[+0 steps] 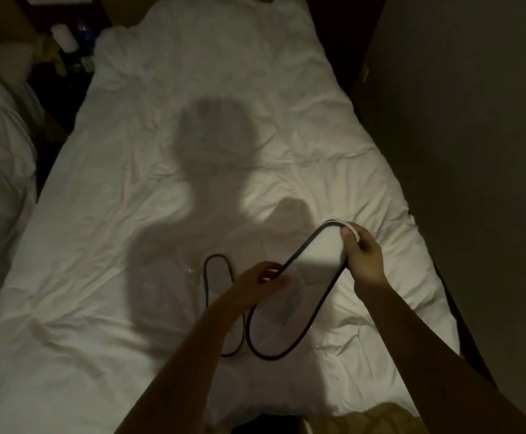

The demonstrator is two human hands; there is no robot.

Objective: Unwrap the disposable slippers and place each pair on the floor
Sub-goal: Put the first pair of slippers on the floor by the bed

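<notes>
White bedding (pixel 130 277) fills the dim room as we stand at the foot of the bed, arms reaching in from the lower edge of the frame. Our left hand (pixel 263 278) pinches the black-trimmed edge of a white slipper (pixel 299 283) at mid-length, fingers closed on it; our right hand (pixel 365 255), right of centre, is closed around its rounded far end. The slipper hangs tilted above the duvet, near end dipping toward the sheet. Just left of it a second slipper (pixel 224 308) lies flat on the bed, partly behind our left forearm. Clear wrapping seems to glint near both, though we cannot say whether any clings on. Next, we judge, comes pairing the two and lowering them to the floor, soles down, keeping both grips firm on the flimsy sole. Farther off, upper left, clutter sits on a dark nightstand (pixel 67 48).
</notes>
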